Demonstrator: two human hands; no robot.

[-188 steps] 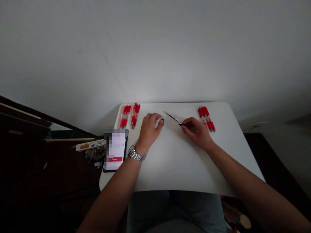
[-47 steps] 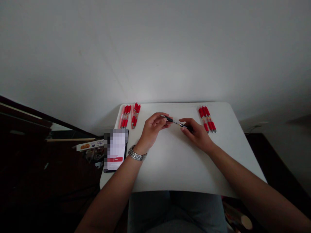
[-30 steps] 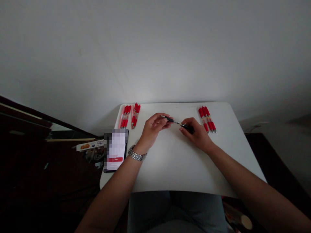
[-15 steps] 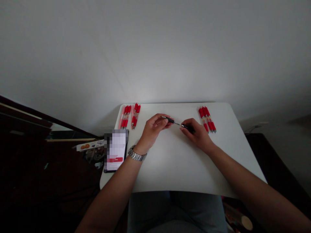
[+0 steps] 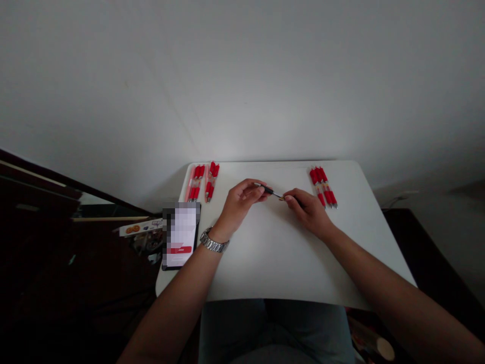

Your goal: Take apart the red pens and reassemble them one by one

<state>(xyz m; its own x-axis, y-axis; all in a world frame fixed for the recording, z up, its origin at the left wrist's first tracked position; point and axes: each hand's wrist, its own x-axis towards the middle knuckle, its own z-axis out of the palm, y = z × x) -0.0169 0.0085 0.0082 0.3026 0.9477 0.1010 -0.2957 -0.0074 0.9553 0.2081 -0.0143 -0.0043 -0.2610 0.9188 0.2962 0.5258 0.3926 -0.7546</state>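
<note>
A black pen [image 5: 268, 190] with a silver tip is held level over the middle of the white table [image 5: 257, 263]. My left hand [image 5: 242, 199], with a metal watch on the wrist, pinches the pen's black part near the tip. The thumb and fingers of my right hand [image 5: 305, 210] close around its other end, where a small light-coloured bit shows at the fingertips. A thin greyish length of the pen spans the gap between the hands. Whatever lies inside my right fingers is mostly hidden.
Several red pens [image 5: 197, 184] lie at the table's back left, some in clear pinkish sleeves. Three red pens [image 5: 323, 187] lie side by side at the back right, near my right hand. A phone or tablet [image 5: 182, 235] rests at the left edge. Behind stands a pale wall [image 5: 265, 101].
My right fingers have shifted along the pen's end, and the black piece that showed in them is now mostly covered. My left hand has barely moved.
</note>
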